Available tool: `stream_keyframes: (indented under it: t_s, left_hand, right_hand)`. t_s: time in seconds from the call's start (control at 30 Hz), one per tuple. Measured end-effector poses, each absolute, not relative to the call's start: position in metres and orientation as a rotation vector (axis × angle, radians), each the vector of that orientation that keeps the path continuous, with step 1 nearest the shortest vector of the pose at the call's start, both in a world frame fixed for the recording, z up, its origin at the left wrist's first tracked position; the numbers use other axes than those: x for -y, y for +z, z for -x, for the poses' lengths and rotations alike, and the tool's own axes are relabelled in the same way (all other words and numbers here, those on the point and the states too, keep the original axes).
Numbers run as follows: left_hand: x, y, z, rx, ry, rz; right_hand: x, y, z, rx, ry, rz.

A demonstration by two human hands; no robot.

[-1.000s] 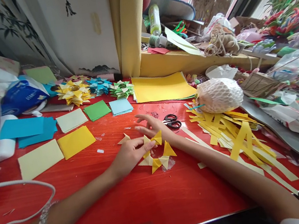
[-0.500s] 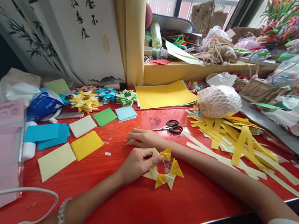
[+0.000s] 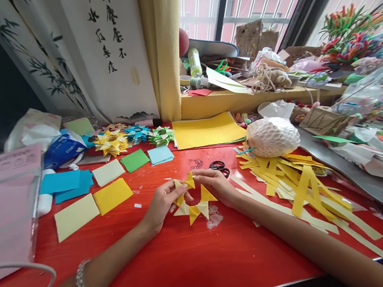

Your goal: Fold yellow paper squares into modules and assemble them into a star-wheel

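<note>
A ring of folded paper points (image 3: 193, 209), cream and yellow by turns, is raised a little off the red table (image 3: 197, 268). My left hand (image 3: 164, 201) pinches its upper left side, thumb on the top near a yellow point. At the ring's upper right is my right hand (image 3: 216, 184), fingers bent and pressed close to that same yellow point. What lies between the right fingers is hidden. A gap shows in the ring near the right hand. Just behind that hand lie black-handled scissors (image 3: 219, 167), blades hidden by it.
Paper stacks in cream (image 3: 77, 216), yellow (image 3: 113, 196), green (image 3: 137, 160) and blue (image 3: 60, 182) lie at the left. Finished paper stars (image 3: 111, 142) stand behind them. Yellow and cream strips (image 3: 304, 188) and a net-wrapped white bundle (image 3: 272, 136) are at the right.
My right hand has drawn back from beyond the ring, where a small cream folded piece showed at its fingers, to the ring's edge. The left hand has shifted left, turning the ring.
</note>
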State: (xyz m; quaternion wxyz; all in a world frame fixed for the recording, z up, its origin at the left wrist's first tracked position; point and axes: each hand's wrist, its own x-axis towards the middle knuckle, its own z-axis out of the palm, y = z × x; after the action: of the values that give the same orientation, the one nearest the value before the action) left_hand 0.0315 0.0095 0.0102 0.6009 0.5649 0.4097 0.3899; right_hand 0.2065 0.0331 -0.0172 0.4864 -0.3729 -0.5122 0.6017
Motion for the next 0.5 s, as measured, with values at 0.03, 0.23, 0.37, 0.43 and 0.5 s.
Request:
stream_keyframes:
  t_s: [0.03, 0.23, 0.37, 0.43, 0.5]
  left_hand:
    - [-0.0097, 0.0102, -0.0317, -0.952, 0.901, -1.306]
    - [-0.011, 0.0094, -0.0325, -0.978, 0.889, -1.275]
    - [-0.0122, 0.0068, -0.0322, -1.007, 0.867, -1.265]
    - [-0.0129, 0.0052, -0.032, -1.002, 0.841, -1.279]
    - [-0.0135, 0.0036, -0.032, -0.982, 0.819, -1.301]
  right_hand:
    - [-0.0344, -0.0168, -0.2065, 1.211, 1.483, 0.894]
    - [-0.0338, -0.0155, -0.2101, 1.07, 1.569, 0.869]
    - [-0.0305, -0.0129, -0.211, 0.986, 1.699, 0.812]
    - [-0.0295, -0.0116, -0.2109, 0.985, 1.748, 0.786]
    - [-0.0285, -0.0104, -0.211, 1.003, 1.76, 0.778]
